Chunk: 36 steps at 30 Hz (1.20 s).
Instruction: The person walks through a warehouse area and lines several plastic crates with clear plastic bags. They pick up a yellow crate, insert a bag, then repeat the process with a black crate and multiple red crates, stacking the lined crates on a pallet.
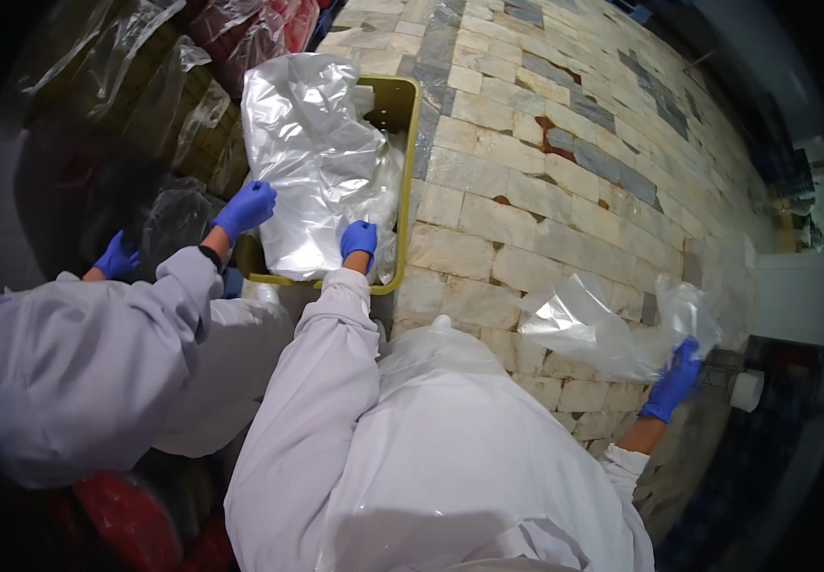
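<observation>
My left hand [360, 241], in a blue glove, is closed on the edge of a large clear plastic sheet [312, 162] that lies over an olive-yellow crate [405, 191]. More crumpled clear film shows inside the crate's right side. Out to the right, my right hand [676, 377], also blue-gloved, grips a loose clear plastic bag [588, 324] that hangs spread above the floor. A co-worker's blue-gloved hand [246, 208] touches the left edge of the same sheet. The co-worker's other hand [116, 257] is farther left, beside dark film-covered things.
Film-covered crates [159, 95] stand at the left, with red plastic-wrapped goods [259, 38] behind. The co-worker's white sleeve and body [88, 362] are close on my left. Pale stone paving [488, 200] runs along the right. A white round object [746, 391] is near my right hand.
</observation>
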Each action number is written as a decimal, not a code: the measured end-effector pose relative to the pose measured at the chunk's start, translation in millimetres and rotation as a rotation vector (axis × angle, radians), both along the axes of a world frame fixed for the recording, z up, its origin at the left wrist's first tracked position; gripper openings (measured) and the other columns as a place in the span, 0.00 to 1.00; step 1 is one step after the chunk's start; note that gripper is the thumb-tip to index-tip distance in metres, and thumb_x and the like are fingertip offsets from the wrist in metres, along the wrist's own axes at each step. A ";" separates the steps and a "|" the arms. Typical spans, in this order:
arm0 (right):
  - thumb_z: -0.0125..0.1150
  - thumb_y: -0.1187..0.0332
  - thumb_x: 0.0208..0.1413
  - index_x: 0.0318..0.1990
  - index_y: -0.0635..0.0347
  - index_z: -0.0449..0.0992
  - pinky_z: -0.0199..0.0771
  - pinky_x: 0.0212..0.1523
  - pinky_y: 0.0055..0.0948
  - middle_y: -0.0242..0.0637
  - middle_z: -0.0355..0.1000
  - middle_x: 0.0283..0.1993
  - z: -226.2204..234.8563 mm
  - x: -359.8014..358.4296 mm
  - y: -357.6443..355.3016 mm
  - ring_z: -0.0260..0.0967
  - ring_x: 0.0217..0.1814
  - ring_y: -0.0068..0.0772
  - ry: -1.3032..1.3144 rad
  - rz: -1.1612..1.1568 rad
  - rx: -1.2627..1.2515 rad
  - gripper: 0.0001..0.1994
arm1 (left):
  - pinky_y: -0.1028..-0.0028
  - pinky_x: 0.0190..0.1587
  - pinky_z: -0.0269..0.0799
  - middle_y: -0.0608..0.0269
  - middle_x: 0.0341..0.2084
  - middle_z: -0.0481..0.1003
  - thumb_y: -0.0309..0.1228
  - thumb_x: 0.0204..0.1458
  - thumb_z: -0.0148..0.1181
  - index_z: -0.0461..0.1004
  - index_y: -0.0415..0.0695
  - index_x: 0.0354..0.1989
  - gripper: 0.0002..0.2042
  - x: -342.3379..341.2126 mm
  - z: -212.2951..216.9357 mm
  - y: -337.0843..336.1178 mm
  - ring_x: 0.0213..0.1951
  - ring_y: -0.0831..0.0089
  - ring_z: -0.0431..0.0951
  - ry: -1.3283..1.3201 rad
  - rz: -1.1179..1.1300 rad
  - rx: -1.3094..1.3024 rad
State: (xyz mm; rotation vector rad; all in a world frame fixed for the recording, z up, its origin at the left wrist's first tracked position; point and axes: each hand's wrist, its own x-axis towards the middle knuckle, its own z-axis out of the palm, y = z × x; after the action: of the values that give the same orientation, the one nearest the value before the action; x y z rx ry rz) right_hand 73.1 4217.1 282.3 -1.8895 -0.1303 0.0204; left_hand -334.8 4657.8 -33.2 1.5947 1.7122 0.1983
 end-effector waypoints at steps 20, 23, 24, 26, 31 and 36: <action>0.53 0.64 0.56 0.48 0.54 0.73 0.59 0.21 0.19 0.26 0.71 0.31 -122.0 -156.7 244.5 0.55 0.20 0.12 0.534 1.153 -0.152 0.14 | 0.76 0.41 0.67 0.64 0.31 0.74 0.27 0.56 0.53 0.74 0.37 0.36 0.07 -67.9 392.5 -192.6 0.35 0.78 0.72 -1.034 -0.219 0.256; 0.52 0.63 0.56 0.48 0.55 0.73 0.58 0.20 0.18 0.28 0.72 0.30 -130.1 -172.0 269.4 0.56 0.19 0.13 0.671 1.244 -0.198 0.14 | 0.70 0.43 0.68 0.58 0.34 0.75 0.26 0.55 0.52 0.72 0.37 0.34 0.05 -91.6 354.7 -207.9 0.38 0.70 0.73 -0.846 0.053 0.184; 0.52 0.63 0.56 0.48 0.55 0.73 0.58 0.20 0.17 0.28 0.72 0.30 -135.5 -178.8 266.7 0.56 0.19 0.14 0.726 1.275 -0.217 0.14 | 0.67 0.45 0.68 0.55 0.34 0.75 0.25 0.54 0.52 0.71 0.37 0.32 0.04 -97.9 339.8 -216.1 0.39 0.67 0.74 -0.701 0.245 0.151; 0.51 0.63 0.57 0.48 0.55 0.72 0.57 0.20 0.18 0.29 0.73 0.29 -148.9 -188.5 258.2 0.56 0.19 0.15 0.800 1.290 -0.272 0.14 | 0.64 0.43 0.69 0.53 0.33 0.75 0.25 0.52 0.51 0.71 0.36 0.29 0.05 -92.4 383.2 -246.4 0.37 0.62 0.75 -0.855 0.137 0.209; 0.49 0.66 0.57 0.45 0.55 0.70 0.56 0.19 0.20 0.31 0.73 0.29 -167.3 -223.5 215.3 0.58 0.18 0.19 1.059 1.300 -0.274 0.10 | 0.58 0.48 0.69 0.49 0.37 0.75 0.25 0.49 0.57 0.75 0.36 0.35 0.07 -120.0 413.7 -286.7 0.42 0.53 0.75 -1.067 -0.506 0.178; 0.50 0.66 0.57 0.38 0.53 0.68 0.60 0.20 0.21 0.28 0.68 0.26 -189.5 -244.1 175.9 0.60 0.21 0.19 1.124 1.263 -0.287 0.04 | 0.62 0.50 0.69 0.51 0.37 0.76 0.24 0.50 0.55 0.75 0.36 0.34 0.06 -153.0 377.8 -359.8 0.43 0.55 0.76 -1.000 -0.458 0.265</action>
State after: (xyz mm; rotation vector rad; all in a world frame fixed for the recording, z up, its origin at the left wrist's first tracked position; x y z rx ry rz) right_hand -171.0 4393.0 92.7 -1.5070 -0.5220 1.9605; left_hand -487.8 4298.0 344.6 1.6026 0.5578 0.8475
